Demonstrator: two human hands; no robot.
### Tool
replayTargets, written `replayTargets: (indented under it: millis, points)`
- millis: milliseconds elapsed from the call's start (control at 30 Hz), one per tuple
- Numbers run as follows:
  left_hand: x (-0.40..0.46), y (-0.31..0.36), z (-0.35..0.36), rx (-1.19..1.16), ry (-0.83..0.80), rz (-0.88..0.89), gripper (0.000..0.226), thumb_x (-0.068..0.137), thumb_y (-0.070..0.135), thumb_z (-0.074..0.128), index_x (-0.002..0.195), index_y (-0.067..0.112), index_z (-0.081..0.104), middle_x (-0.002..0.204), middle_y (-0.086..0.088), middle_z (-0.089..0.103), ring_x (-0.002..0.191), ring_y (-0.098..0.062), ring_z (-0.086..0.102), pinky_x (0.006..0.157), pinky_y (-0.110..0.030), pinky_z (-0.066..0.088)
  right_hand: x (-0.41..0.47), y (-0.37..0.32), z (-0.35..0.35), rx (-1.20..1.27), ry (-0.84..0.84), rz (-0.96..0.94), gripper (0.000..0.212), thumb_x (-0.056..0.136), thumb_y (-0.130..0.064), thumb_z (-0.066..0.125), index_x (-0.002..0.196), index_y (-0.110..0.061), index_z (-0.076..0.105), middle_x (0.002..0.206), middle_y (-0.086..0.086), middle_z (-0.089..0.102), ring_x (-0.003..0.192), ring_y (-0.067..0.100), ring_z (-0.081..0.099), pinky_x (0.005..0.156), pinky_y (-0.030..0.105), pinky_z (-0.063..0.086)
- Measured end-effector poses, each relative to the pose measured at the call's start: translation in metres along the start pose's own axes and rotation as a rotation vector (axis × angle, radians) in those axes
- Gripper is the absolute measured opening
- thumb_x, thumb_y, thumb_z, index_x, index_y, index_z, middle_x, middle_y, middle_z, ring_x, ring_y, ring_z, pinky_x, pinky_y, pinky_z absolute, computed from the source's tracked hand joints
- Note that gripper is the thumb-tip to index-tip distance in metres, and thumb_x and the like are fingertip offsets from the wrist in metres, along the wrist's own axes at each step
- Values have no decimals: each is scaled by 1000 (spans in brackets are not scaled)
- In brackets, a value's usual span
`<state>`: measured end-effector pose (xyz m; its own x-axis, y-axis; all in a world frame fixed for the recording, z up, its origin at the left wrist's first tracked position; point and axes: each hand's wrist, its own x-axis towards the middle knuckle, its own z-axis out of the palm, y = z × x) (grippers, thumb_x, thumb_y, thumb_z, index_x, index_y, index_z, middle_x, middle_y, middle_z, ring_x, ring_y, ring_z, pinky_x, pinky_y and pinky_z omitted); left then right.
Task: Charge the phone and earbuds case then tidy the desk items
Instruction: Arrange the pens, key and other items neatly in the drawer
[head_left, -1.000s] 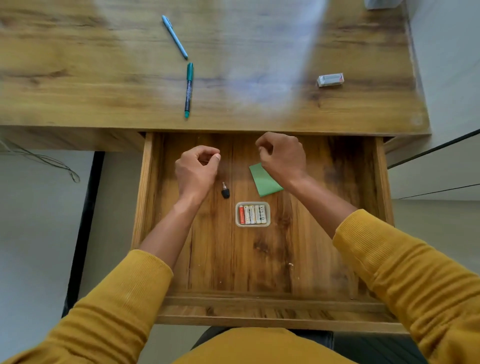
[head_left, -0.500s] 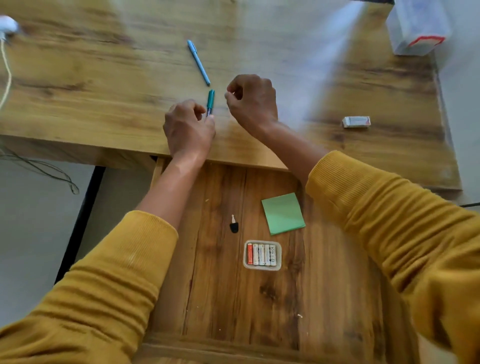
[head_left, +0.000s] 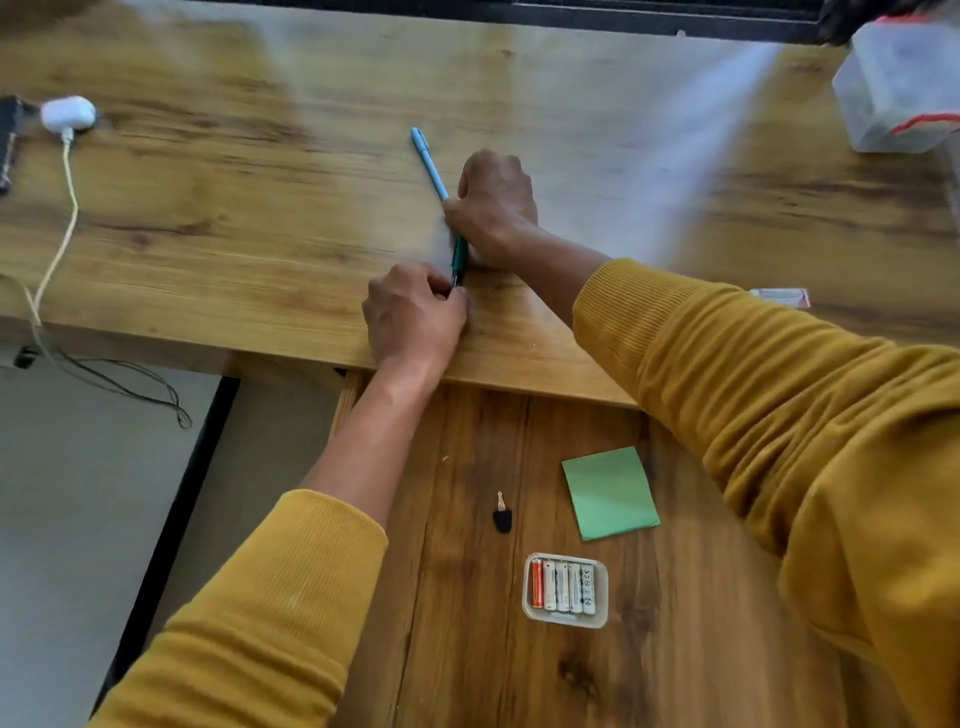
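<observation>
Desk: left hand pinches green pen; right hand grips blue pen.

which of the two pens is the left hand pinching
The dark green pen: the left hand pinches its near tip. The light blue pen lies farther back.

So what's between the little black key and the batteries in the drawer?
Nothing: the head view shows bare drawer wood between the black key and the battery tray.
</observation>
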<state>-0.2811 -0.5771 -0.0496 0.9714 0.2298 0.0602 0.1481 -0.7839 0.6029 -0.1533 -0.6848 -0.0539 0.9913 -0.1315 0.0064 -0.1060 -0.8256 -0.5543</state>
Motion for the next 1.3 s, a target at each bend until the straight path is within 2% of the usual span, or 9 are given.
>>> replayTargets:
  millis: [233, 367, 467, 633, 733, 867, 1133, 1200, 1300]
  points:
    - [-10, 2, -5, -16, 30, 13, 17, 95, 31, 77, 102, 17, 83, 97, 0, 81, 89, -15, 74, 81, -22, 51, 3, -10, -6, -59, -62, -21, 23, 88, -7, 71, 109, -15, 66, 115, 8, 62, 104, 26, 62, 85, 38, 58]
    - [-21, -2, -16, -31, 50, -24, 18, 95, 33, 76, 100, 18, 84, 93, 1, 81, 86, -14, 73, 78, -21, 49, -4, -11, -16, -48, -53, 12, 21, 86, -14, 76, 101, -18, 61, 104, 5, 55, 101, 24, 61, 74, 33, 50]
    - [-34, -6, -28, -80, 45, -59, 17, 94, 32, 77, 97, 18, 85, 86, 3, 80, 83, -15, 73, 79, -24, 55, -24, -10, -25, 81, -25, 113, 25, 80, -23, 82, 93, -15, 63, 99, 4, 63, 92, 23, 65, 69, 33, 55]
    - [-76, -13, -45, -173, 55, -42, 19, 96, 31, 76, 104, 16, 83, 83, 7, 76, 71, 0, 67, 68, -13, 52, -104, -14, -51, 346, 23, 207, 15, 76, -28, 82, 78, -14, 76, 76, 0, 71, 77, 16, 71, 64, 31, 59]
    - [-105, -22, -49, -217, 50, -28, 19, 96, 33, 76, 101, 16, 82, 79, 11, 71, 70, 4, 66, 72, -23, 61, -173, -16, -59, 505, 28, 255, 15, 77, -29, 81, 68, -23, 72, 73, -1, 73, 77, 16, 72, 69, 36, 61]
    - [-140, -35, -57, -221, 29, -47, 19, 94, 34, 78, 98, 15, 82, 81, 7, 75, 75, -7, 72, 75, -29, 62, -259, -4, -50, 591, -12, 317, 17, 84, -26, 79, 70, -26, 70, 74, -5, 73, 78, 12, 73, 77, 44, 64]
    - [-213, -91, -50, -161, -149, -63, 11, 95, 28, 80, 97, 18, 80, 79, 11, 71, 71, -2, 71, 63, -22, 63, -370, 23, -4, 472, -38, 410, 7, 87, -23, 80, 84, -17, 79, 77, -6, 72, 74, 8, 68, 62, 25, 56]
    - [-224, -106, -44, -122, -173, -89, 12, 94, 29, 81, 95, 17, 81, 81, 7, 75, 71, -6, 72, 62, -30, 65, -383, 26, 8, 411, -67, 429, 7, 86, -21, 80, 83, -15, 79, 77, -3, 72, 71, 9, 67, 57, 19, 49]
    - [-236, -119, -40, -64, -189, -149, 12, 92, 28, 83, 94, 16, 82, 83, 1, 77, 72, -13, 75, 64, -38, 67, -400, 30, 27, 359, -160, 469, 6, 86, -16, 79, 81, -14, 76, 76, 1, 73, 70, 16, 72, 59, 33, 63]
